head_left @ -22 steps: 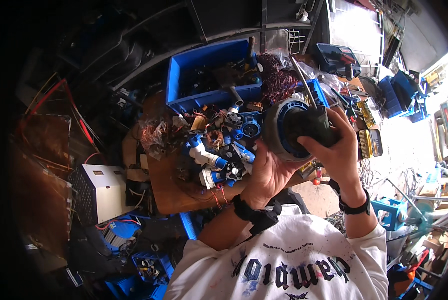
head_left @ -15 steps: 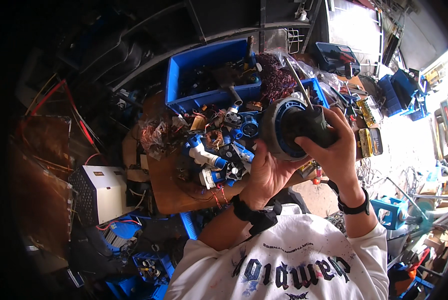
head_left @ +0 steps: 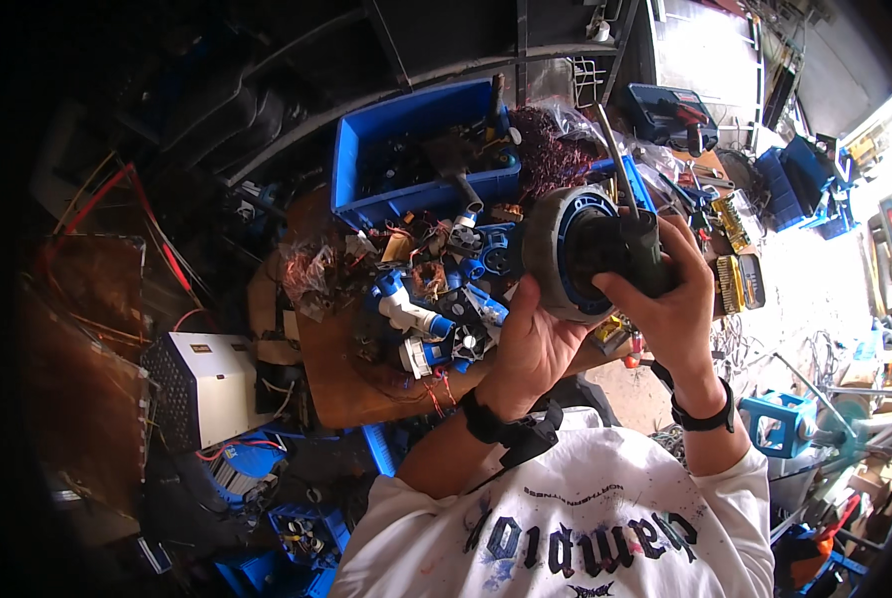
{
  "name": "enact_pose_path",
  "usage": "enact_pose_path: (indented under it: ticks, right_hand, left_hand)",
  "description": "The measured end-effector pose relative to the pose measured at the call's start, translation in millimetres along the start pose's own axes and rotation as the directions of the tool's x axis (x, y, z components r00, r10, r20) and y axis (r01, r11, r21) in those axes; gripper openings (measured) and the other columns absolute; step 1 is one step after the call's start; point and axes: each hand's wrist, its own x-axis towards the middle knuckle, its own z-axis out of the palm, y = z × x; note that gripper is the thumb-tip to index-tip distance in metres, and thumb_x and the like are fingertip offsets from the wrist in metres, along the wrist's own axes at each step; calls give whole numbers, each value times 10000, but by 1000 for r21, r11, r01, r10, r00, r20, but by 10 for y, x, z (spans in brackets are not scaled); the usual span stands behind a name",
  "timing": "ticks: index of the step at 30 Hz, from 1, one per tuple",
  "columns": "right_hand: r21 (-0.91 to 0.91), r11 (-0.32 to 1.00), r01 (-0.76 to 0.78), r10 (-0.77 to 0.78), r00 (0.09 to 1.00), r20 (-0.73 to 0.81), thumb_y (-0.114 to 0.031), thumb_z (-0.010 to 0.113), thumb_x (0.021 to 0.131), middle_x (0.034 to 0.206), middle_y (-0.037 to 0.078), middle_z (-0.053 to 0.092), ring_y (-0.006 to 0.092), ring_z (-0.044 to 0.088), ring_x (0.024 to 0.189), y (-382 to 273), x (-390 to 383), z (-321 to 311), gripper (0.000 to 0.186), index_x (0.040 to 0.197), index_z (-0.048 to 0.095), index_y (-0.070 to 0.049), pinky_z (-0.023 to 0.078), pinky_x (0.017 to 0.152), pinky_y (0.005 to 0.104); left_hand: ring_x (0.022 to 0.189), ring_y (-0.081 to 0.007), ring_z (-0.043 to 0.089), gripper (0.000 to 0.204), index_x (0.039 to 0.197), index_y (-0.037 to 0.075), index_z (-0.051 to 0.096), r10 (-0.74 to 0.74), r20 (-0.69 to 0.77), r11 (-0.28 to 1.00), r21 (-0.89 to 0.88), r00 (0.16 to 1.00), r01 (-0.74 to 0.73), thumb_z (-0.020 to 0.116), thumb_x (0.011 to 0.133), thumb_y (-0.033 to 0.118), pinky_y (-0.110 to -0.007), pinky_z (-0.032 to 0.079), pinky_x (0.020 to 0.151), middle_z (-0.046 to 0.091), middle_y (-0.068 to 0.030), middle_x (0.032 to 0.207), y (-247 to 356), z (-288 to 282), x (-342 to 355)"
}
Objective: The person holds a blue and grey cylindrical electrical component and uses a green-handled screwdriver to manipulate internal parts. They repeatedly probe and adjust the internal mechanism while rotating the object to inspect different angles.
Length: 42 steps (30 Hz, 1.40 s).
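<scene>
Above the front of the table I hold a thick round grey part (head_left: 544,244) with a blue inner ring and a dark cylindrical body; its exact kind I cannot tell. My left hand (head_left: 538,349) is wrapped round the grey rim from below, most of its fingers hidden behind it. The dark body (head_left: 615,249) is in the grip of my right hand (head_left: 670,309), thumb pressed on its near side. A long thin metal rod (head_left: 617,154) slants up from beside that body; whether it is attached to it I cannot tell. Blue-and-white plug connectors (head_left: 406,307) lie left of my left hand.
On the wooden table (head_left: 341,384) stand a deep blue bin (head_left: 396,209) of dark parts and a tangle of dark red wire (head_left: 556,149). A yellow bit set (head_left: 730,284) lies to the right. A white metal box (head_left: 212,379) stands at left, with blue crates (head_left: 306,523) below.
The round part has turned a little in my hands, its grey outer face swinging more toward the left. The metal rod's upper end has shifted right and stands steeper. Both hands keep their grip.
</scene>
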Motion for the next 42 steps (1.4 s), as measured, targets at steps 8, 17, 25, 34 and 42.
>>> enact_pose_path:
  ticks: [8,17,25,34,42]
  right_hand:
    - [96,995,1,2,999,-36,-31,808,662,1000,60,537,134,622,875,-27,9,-63,480,1093,609,41,521,744,245]
    - [-16,998,64,-64,998,26,-88,813,688,998,51,546,133,620,883,69,-10,-129,482,1097,597,53,511,760,241]
    - [287,903,-319,283,946,158,-141,842,696,1141,95,567,124,605,949,357,35,-124,673,1242,495,44,493,794,224]
    - [500,833,-236,192,971,140,-193,910,597,1293,203,506,234,520,1183,506,-94,103,1214,1490,106,-16,411,1007,327]
    - [545,837,-52,22,998,62,-208,910,596,1254,202,538,239,535,1169,508,-205,136,1305,1506,-15,-68,420,1002,341]
  left_hand:
    - [1311,-268,426,838,1435,129,319,-51,136,998,-15,989,53,477,831,688,-526,373,1072,419,-102,1425,52,31,26]
    - [1215,-212,521,630,1381,84,406,-95,-85,990,98,992,103,578,906,460,-428,441,1016,515,-93,1337,106,-160,112]
    - [1071,-168,617,425,1293,97,501,-131,-125,986,89,983,142,580,936,314,-361,533,895,613,-66,1199,310,-281,178]
    - [1078,-183,612,432,1287,48,481,21,-173,995,102,985,-3,557,951,309,-337,533,911,605,-82,1196,193,-241,119]
    - [1210,-221,524,538,1377,53,391,78,-50,992,102,996,-73,558,946,328,-370,464,1025,498,-103,1349,88,-281,82]
